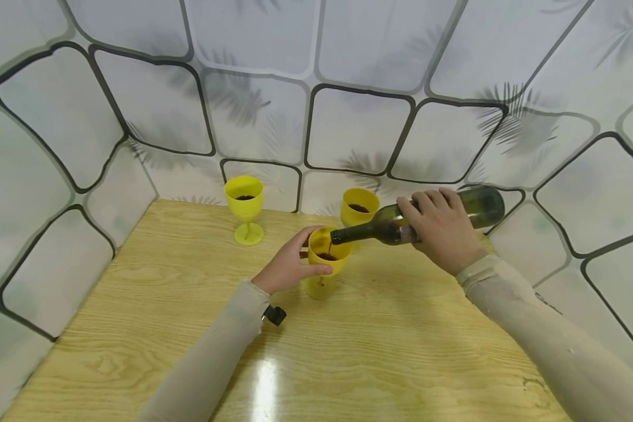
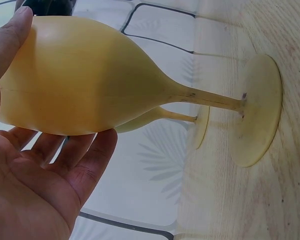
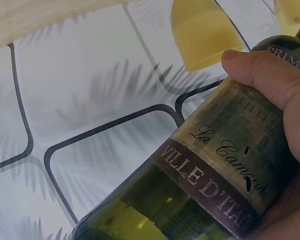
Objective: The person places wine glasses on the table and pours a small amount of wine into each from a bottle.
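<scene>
In the head view my right hand [image 1: 443,228] grips a green glass wine bottle [image 1: 482,206] round its body, tipped so the neck points left. The bottle's mouth is over the rim of a yellow goblet [image 1: 340,266], and a thin dark stream falls into it. Dark liquid lies inside that goblet. My left hand [image 1: 291,264] holds the goblet's bowl, thumb on the near side and fingers on the far side. The left wrist view shows the goblet's round foot [image 2: 262,110] on the table. A worn label [image 3: 230,145] shows on the bottle in the right wrist view.
A second yellow goblet [image 1: 249,208] with dark liquid stands at the back left of the wooden table [image 1: 380,351]. Another yellow goblet [image 1: 352,218], also holding dark liquid, stands behind the bottle's neck. A patterned wall [image 1: 264,117] closes off the back and sides.
</scene>
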Available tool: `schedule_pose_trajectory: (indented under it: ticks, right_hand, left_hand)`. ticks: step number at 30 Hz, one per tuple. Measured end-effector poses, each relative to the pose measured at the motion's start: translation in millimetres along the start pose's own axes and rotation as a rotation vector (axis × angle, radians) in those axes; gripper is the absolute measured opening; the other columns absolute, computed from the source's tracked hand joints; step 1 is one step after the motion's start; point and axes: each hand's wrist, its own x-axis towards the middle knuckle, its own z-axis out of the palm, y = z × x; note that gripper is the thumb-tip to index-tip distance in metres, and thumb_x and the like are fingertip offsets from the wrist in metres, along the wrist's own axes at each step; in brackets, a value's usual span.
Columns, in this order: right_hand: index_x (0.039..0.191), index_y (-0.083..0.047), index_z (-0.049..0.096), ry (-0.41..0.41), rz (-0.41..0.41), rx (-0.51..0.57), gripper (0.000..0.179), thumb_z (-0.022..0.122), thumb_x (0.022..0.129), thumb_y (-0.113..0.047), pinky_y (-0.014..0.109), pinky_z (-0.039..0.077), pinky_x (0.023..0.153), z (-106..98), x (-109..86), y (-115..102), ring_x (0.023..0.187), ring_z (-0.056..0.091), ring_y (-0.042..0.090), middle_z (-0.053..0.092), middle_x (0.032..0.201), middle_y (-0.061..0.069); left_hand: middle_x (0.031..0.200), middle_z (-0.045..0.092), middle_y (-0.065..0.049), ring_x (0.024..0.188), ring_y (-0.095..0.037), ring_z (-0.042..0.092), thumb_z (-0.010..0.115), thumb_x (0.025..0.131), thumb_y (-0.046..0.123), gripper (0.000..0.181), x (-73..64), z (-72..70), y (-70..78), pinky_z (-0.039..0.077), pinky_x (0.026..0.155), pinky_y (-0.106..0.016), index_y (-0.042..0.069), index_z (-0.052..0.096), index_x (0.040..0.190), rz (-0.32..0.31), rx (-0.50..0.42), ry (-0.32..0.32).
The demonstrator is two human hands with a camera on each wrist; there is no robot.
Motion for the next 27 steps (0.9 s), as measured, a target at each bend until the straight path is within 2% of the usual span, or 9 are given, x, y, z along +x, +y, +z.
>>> schedule_pose_trajectory:
  ticks: [8,14,27]
  right_hand:
    - [0.121,-0.005,0.054,-0.023,-0.022,-0.022,0.074,0.1,0.064,-0.017,0.06,0.044,0.096,-2.5,2.8,-1.8,0.105,0.056,0.043,0.059,0.113,0.02]
    - [0.125,-0.006,0.054,-0.037,-0.02,-0.04,0.083,0.103,0.059,-0.018,0.061,0.043,0.101,-4.3,3.5,-3.2,0.109,0.056,0.043,0.058,0.116,0.021]
    - [0.123,-0.005,0.052,-0.022,-0.023,-0.066,0.082,0.102,0.059,-0.016,0.062,0.043,0.102,-6.0,6.9,-2.6,0.109,0.057,0.044,0.059,0.116,0.022]
  left_hand:
    - [0.149,0.05,0.003,0.133,-0.027,0.051,0.087,0.085,0.041,0.086,0.2,0.3,-0.4,0.046,0.11,-0.052,0.03,0.039,0.156,-0.005,0.016,0.002]
    - [0.147,0.051,0.005,0.133,-0.024,0.051,0.087,0.085,0.041,0.085,0.5,0.0,-0.4,0.045,0.111,-0.051,0.032,0.04,0.154,0.006,0.016,0.002]
    - [0.149,0.05,0.005,0.134,-0.023,0.05,0.087,0.085,0.04,0.086,0.9,0.7,0.1,0.044,0.112,-0.05,0.03,0.039,0.155,0.002,0.017,-0.001]
